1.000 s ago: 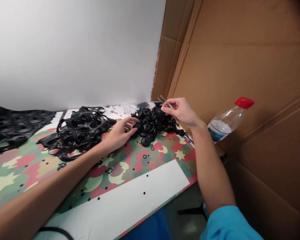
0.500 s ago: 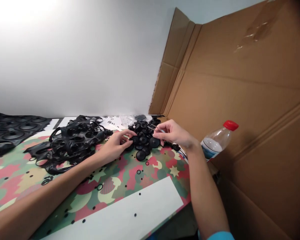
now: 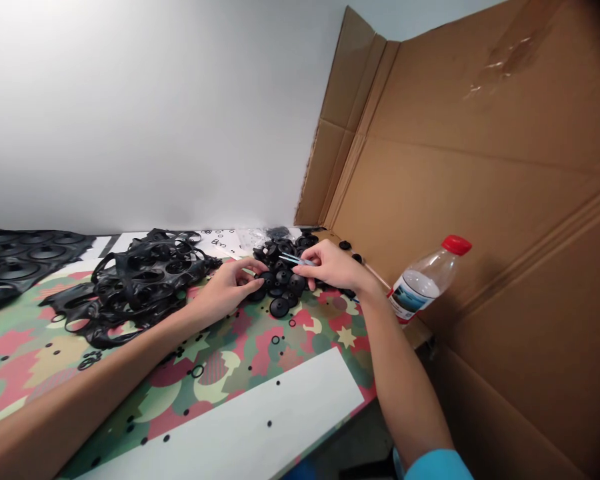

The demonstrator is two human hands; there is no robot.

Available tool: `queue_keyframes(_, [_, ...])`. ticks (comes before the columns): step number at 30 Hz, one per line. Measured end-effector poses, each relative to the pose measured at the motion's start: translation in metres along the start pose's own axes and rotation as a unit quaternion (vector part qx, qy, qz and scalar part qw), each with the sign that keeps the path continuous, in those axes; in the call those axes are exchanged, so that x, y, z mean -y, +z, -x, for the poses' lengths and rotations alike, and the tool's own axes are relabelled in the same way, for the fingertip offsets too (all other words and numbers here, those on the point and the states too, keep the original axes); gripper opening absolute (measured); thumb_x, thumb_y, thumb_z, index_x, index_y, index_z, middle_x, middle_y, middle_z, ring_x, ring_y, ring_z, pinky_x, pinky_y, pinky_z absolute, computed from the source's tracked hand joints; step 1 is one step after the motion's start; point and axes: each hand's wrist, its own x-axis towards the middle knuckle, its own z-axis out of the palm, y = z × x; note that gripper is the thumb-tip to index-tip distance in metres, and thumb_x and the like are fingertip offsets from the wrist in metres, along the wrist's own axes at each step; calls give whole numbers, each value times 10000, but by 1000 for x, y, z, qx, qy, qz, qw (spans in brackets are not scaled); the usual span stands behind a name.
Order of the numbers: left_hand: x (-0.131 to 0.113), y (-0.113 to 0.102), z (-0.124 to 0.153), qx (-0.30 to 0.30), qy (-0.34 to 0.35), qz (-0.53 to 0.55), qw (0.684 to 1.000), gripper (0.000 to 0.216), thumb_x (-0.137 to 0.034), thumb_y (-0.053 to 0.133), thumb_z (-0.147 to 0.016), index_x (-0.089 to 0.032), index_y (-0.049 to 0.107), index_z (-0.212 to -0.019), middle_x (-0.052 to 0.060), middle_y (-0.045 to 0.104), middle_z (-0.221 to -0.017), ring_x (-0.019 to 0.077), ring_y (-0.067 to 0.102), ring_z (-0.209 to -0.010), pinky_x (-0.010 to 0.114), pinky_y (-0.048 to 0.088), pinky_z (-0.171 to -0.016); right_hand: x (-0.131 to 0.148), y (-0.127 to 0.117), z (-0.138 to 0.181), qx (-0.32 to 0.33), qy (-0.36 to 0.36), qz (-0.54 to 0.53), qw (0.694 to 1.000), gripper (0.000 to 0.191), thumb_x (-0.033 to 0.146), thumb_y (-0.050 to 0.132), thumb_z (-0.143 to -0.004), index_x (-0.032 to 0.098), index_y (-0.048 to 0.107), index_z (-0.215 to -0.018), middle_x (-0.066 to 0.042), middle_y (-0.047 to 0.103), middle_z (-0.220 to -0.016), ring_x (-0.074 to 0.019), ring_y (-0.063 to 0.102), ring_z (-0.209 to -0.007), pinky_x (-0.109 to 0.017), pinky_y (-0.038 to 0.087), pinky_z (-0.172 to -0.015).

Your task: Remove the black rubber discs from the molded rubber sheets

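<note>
In the head view, my left hand [image 3: 230, 285] is at the left side of a heap of black rubber discs [image 3: 283, 277]. Its thumb and forefinger pinch the edge of one black rubber disc [image 3: 257, 291], which they partly hide. Above the heap, my right hand [image 3: 330, 265] is closed on a pair of metal tweezers [image 3: 294, 259]. The tweezers' tips point left over the discs, toward my left hand. Whether the tips touch a disc, I cannot tell.
Left of the heap lies a tangle of black rubber sheet scraps [image 3: 155, 280], with a dimpled black sheet [image 3: 25, 260] beyond. A red-capped bottle [image 3: 420, 283] stands at right before a cardboard panel [image 3: 480, 167]. Small rings and dots litter the patterned cloth and a white strip [image 3: 250, 420].
My right hand has shifted slightly left, and the tweezers now reach farther over the heap. My left hand stays at the disc. The whole view has moved a little.
</note>
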Motion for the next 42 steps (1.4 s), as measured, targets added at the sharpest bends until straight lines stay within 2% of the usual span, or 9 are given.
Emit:
queue_keyframes(4, [-3, 0, 0, 6, -2, -4, 1000, 355, -492, 698, -910, -205, 733, -1117, 18, 691, -749, 178, 576, -631, 276, 392, -571, 7, 6, -2, -17, 13, 21, 1000, 311, 327, 733, -957, 185, 699, -682, -25, 743, -637, -128, 574, -536, -261, 392, -518])
queue_keyframes(9, [-3, 1, 0, -1, -8, -6, 1000, 371, -509, 700, -905, -209, 729, -1121, -30, 583, -642, 145, 472, -551, 250, 325, -522, 4, 9, -7, -32, 4, 35, 999, 363, 321, 686, -998, 180, 688, -664, -37, 738, -636, -131, 567, -540, -279, 398, -543])
queue_keyframes(15, [7, 0, -4, 0, 8, -26, 1000, 411, -546, 700, -899, -212, 736, -1135, -5, 637, -675, 162, 500, -562, 263, 354, -522, -11, -5, -8, -165, 64, 170, 969, 194, 318, 670, -1057, 176, 739, -945, -26, 740, -742, -183, 671, -714, -295, 433, -690])
queue_keyframes(18, [15, 0, -8, 0, 4, -46, 999, 434, -565, 714, -893, -225, 740, -1161, -16, 624, -643, 172, 495, -558, 264, 347, -512, -20, -12, -5, -136, 85, 205, 966, 166, 321, 829, -959, 197, 775, -1055, -29, 765, -881, -198, 689, -832, -287, 421, -719])
queue_keyframes(22, [14, -1, -8, -3, -8, -41, 999, 435, -560, 718, -878, -232, 734, -1164, -5, 668, -727, 167, 521, -568, 258, 347, -496, -29, -14, -3, -92, 85, 234, 964, 349, 217, 959, -806, 210, 795, -1114, -28, 764, -959, -197, 672, -883, -278, 396, -723])
queue_keyframes(25, [7, -1, -4, -2, -8, -35, 999, 437, -560, 726, -874, -227, 729, -1156, 13, 683, -794, 166, 552, -609, 255, 385, -525, -35, -13, -6, -87, 73, 234, 966, 300, 191, 939, -818, 188, 801, -1085, -31, 752, -929, -185, 648, -848, -278, 382, -713])
queue_keyframes(30, [0, 1, 0, -1, 1, -22, 1000, 424, -542, 699, -912, -205, 713, -1169, 14, 660, -790, 162, 549, -632, 253, 394, -559, -41, -13, -9, -64, 49, 213, 974, 72, 167, 835, -859, 178, 773, -823, 0, 704, -767, -152, 594, -716, -282, 353, -656])
queue_keyframes(36, [0, 0, 2, 3, 8, -45, 999, 412, -542, 670, -956, -204, 710, -1188, 25, 673, -852, 170, 561, -665, 271, 431, -601, -38, -10, -8, -56, 26, 192, 979, 21, 183, 779, -852, 182, 782, -832, -25, 743, -794, -171, 621, -734, -296, 374, -664])
queue_keyframes(42, [7, -1, 1, 1, 14, -56, 998, 427, -551, 646, -971, -204, 707, -1211, 43, 701, -904, 188, 588, -711, 291, 461, -643, -43, -4, -12, -97, 24, 170, 980, 353, 437, 928, -814, 191, 779, -1019, -63, 786, -977, -202, 670, -834, -284, 408, -680])
